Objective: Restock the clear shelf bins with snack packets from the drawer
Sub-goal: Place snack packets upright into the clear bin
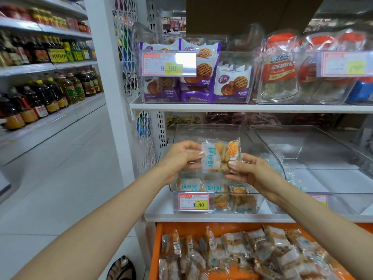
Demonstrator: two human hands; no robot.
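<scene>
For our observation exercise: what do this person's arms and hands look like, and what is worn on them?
Left hand and right hand are bare: no gloves, rings or watch show. Both forearms are bare, with no sleeve in view. The nails look pale and glossy.

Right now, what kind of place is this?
A grocery shop aisle, most likely: a price tag on a clear bin of packets, shelves of oil bottles at left, an orange drawer of stock below.

Head-worn view, facing forward and down, close to shelf bins (214,190)
</scene>
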